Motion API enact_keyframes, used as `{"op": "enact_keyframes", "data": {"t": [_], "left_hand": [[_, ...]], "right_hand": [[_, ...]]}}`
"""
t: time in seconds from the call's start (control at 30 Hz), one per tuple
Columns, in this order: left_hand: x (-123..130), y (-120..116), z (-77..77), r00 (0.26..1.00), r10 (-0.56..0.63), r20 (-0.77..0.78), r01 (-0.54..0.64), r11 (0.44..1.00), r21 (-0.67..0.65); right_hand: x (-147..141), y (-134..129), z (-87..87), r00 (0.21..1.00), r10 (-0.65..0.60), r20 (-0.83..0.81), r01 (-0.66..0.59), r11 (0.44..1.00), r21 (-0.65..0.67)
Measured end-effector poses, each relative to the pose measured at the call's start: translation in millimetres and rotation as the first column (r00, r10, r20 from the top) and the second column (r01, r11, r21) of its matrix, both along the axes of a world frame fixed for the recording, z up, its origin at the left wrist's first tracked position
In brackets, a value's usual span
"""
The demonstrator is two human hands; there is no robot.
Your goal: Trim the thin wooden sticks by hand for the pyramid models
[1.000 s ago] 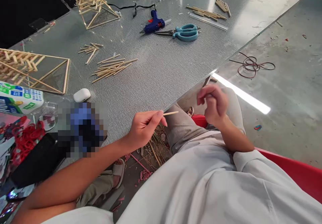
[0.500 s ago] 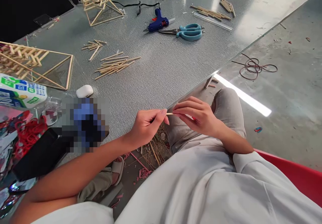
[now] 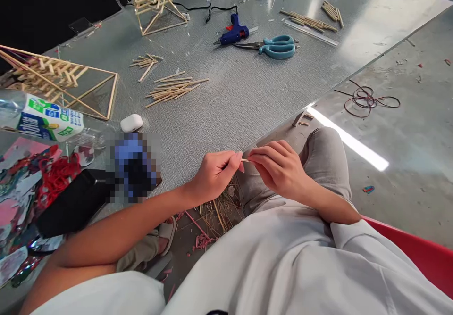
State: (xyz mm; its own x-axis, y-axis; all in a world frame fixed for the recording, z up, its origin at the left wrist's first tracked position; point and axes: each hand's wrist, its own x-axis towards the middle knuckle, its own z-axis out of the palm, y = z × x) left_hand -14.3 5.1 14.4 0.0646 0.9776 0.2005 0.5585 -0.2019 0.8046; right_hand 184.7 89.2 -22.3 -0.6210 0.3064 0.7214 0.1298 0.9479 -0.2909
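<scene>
- Pale wood shows between the person's hands: a thin stick [image 3: 245, 160], held up just off the near edge of the table [image 3: 208, 131], over the lap.
- Left hand [image 3: 214, 176] pinches one end between thumb and forefinger.
- Right hand [image 3: 278, 168] grasps the other end at its fingertips, fingers bent and bunched together.
- Farther in from that edge I see a loose pile of sticks [image 3: 173, 91], with a smaller pile of short pieces [image 3: 145, 62] just beyond.
- Blue glue gun [image 3: 234, 34] and scissors [image 3: 279, 48] lie beside each other, past the piles, toward the far side.
- More sticks [image 3: 309, 21] lie toward the table's far right corner.
- White case [image 3: 131, 123] sits left of the hands, near a wooden frame [image 3: 112, 95].
</scene>
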Motion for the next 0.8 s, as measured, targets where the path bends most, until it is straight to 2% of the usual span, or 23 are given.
{"op": "enact_keyframes", "data": {"t": [0.13, 0.23, 0.33, 0.47, 0.6, 0.8], "left_hand": [[0, 0, -0.5, 1.000, -0.016, -0.015, 0.016, 0.999, 0.033], [1, 1, -0.8, 0.999, -0.025, -0.025, 0.026, 0.999, 0.042], [1, 1, -0.6, 0.999, -0.030, -0.022, 0.031, 0.999, 0.040], [1, 0, 0.6, 0.999, -0.036, -0.003, 0.037, 0.999, 0.026], [0, 0, 2.7, 1.000, -0.025, -0.013, 0.025, 1.000, 0.005], [0, 0, 4.7, 1.000, -0.023, -0.004, 0.023, 1.000, -0.003]], "right_hand": [[0, 2, -2.2, 1.000, 0.018, -0.009, -0.019, 0.998, -0.061], [1, 6, -5.0, 0.997, 0.076, -0.033, -0.081, 0.977, -0.200], [2, 11, -6.2, 0.984, 0.156, -0.089, -0.178, 0.916, -0.360], [4, 16, -4.8, 0.968, 0.207, -0.141, -0.250, 0.841, -0.481], [6, 17, -3.4, 0.967, 0.209, -0.145, -0.254, 0.802, -0.541], [7, 18, -3.2, 0.962, 0.218, -0.165, -0.273, 0.802, -0.532]]}}
